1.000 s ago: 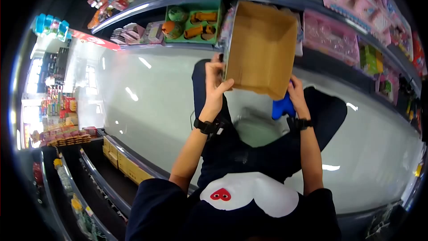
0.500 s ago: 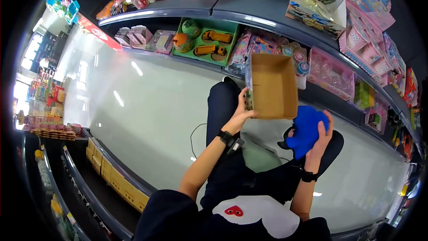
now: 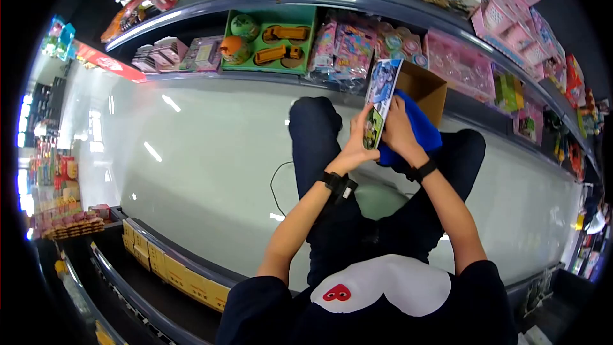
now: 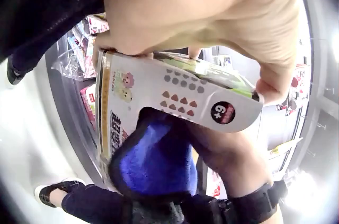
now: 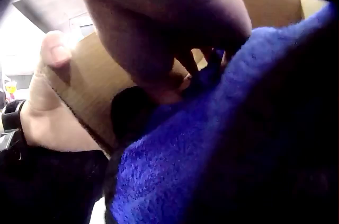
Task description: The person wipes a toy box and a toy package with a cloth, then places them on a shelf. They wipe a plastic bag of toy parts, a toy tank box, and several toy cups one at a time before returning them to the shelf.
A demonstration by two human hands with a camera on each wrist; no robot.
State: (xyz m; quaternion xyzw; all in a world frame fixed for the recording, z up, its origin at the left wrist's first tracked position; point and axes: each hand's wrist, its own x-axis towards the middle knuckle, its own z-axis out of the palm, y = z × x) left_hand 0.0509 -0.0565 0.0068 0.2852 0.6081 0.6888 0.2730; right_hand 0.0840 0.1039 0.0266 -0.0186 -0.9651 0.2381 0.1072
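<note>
turned since the earlier frame, the cardboard box (image 3: 384, 92) now presents its printed side upward, its bare brown interior facing right; the blue cloth (image 3: 423, 129), formerly beside the box in the right hand, has come up against its mouth. left hand (image 3: 355, 147): narrow, gripping the printed side, with the thumb near the lower end; in the right wrist view the left thumb lies over the rim of a brown wall. right hand (image 3: 398, 126): narrow, holding the blue cloth, fingers bent down among its folds at the mouth of the box; the fingertips are partly hidden. in the left wrist view, a white end of the box carries a round "6+" badge (image 4: 223, 112), and the blue cloth shows at a cut-out in that end. each wrist bears a black band (image 3: 423, 170). the person sits with knees bent, wearing dark trousers (image 3: 319, 131) and a shirt marked with a red heart (image 3: 336, 292). beyond the knees, a shelf holds a green tray (image 3: 239, 67) with yellow toy vehicles (image 3: 285, 32), colourful plastic packets (image 3: 353, 48) and a pink tray (image 3: 488, 94). at lower left, yellow-brown cartons (image 3: 175, 265) line another shelf.
</note>
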